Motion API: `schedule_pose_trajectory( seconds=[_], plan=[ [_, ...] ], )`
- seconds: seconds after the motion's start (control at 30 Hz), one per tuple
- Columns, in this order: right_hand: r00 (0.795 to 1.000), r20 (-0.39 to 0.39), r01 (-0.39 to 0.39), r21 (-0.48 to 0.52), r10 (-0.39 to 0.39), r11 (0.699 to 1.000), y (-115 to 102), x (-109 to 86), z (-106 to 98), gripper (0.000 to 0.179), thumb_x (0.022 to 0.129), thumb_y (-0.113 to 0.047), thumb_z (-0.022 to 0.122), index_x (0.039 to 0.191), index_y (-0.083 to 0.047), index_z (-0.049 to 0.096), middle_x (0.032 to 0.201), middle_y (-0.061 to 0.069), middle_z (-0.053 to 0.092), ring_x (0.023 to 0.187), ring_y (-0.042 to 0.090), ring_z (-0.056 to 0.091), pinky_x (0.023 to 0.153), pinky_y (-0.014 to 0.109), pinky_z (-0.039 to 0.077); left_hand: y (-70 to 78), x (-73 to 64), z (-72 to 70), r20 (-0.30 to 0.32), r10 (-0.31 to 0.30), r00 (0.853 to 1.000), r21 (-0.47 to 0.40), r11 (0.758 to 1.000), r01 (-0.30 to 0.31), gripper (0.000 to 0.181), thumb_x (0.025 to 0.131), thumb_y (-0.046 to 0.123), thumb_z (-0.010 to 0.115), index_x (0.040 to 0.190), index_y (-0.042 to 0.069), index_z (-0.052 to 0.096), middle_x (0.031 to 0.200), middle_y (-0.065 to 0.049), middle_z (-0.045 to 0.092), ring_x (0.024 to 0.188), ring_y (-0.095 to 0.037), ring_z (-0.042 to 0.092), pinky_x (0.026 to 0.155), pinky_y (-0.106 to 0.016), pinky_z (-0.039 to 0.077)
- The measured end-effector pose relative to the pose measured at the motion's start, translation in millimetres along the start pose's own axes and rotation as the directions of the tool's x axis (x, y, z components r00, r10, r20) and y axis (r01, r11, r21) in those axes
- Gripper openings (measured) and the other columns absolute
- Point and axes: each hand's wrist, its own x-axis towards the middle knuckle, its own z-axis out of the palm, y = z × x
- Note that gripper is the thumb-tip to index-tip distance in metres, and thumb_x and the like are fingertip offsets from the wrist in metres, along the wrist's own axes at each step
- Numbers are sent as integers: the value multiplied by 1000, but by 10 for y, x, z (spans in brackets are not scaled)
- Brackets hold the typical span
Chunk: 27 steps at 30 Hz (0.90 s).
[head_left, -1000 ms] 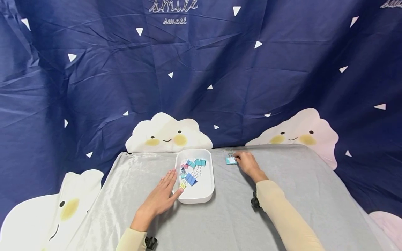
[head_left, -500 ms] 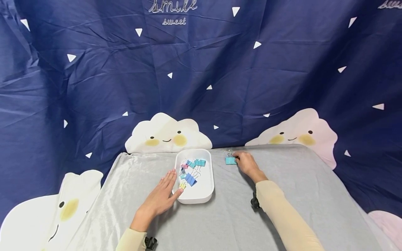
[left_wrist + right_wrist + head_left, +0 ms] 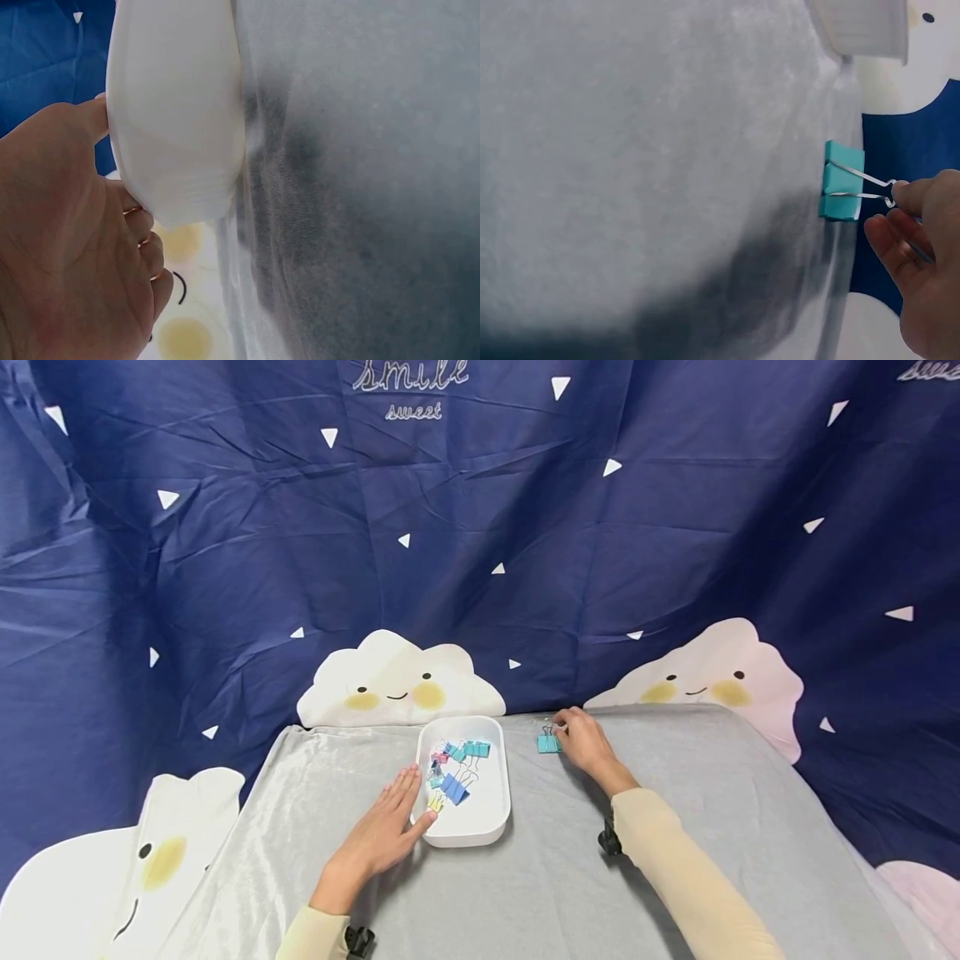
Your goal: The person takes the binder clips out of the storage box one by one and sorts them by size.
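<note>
A white plastic bin [image 3: 467, 840] holds several binder clips, among them a blue binder clip [image 3: 454, 788], a teal one and a small yellow one. My left hand [image 3: 380, 828] rests with extended fingers along the bin's left rim; its thumb lies over the near left corner. In the left wrist view the palm faces the bin's outer wall [image 3: 176, 112]. To the right of the bin, a larger teal binder clip [image 3: 843, 180] stands on the cloth. My right hand [image 3: 585, 742] pinches the wire handle of this clip, its thumb at the handle's looped end.
Grey velvety cloth [image 3: 525, 893] covers the table. Behind its far edge hangs a navy curtain [image 3: 480, 510] with white triangles and smiling clouds. The teal clip sits near that far edge, a short way from the bin.
My right hand has shifted up from the side of the teal clip's body to its wire handle. The left hand and the bin have stayed put.
</note>
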Motion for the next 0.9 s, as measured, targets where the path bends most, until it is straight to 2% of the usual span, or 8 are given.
schedule_pose_trajectory(
  seconds=[0.23,0.33,0.53,0.7,0.9],
  plan=[
    [998,-19,62,20,-62,998,-155,53,-91,17,102,-11,71,116,-4,77,113,11,72,98,27,72,85,45,62,-6,0,1,14,-6,1000,4,1000,6,82,111,55,44,169,2,21,179,-12,14,167,-33,16,137,-52,19],
    [994,-32,103,30,-102,994,-251,74,-139,14,101,-10,72,112,-5,78,108,9,73,96,26,72,85,44,62,-8,2,9,1,1,1000,-4,1000,-1,82,111,54,46,168,0,23,179,-14,16,166,-35,18,136,-53,20],
    [987,0,158,38,-159,987,-458,111,-207,13,102,-10,71,111,-8,79,106,6,74,95,24,72,84,42,62,-13,6,7,10,-3,1000,2,1000,3,82,111,54,45,169,1,21,179,-13,14,166,-35,18,137,-53,19],
    [974,18,226,45,-227,973,-662,131,-257,12,100,-9,72,109,-8,79,103,6,74,94,23,73,83,41,63,0,0,-11,-3,6,1000,-6,1000,-6,82,111,53,46,168,0,22,178,-15,16,166,-37,19,136,-54,20],
    [948,50,315,23,-316,949,-915,154,-253,13,98,-7,74,109,-4,79,101,8,76,92,23,74,83,42,63,8,-8,-9,-13,12,1000,-9,1000,-12,81,111,52,48,168,-1,25,178,-16,19,165,-38,21,135,-55,22]
  ],
)
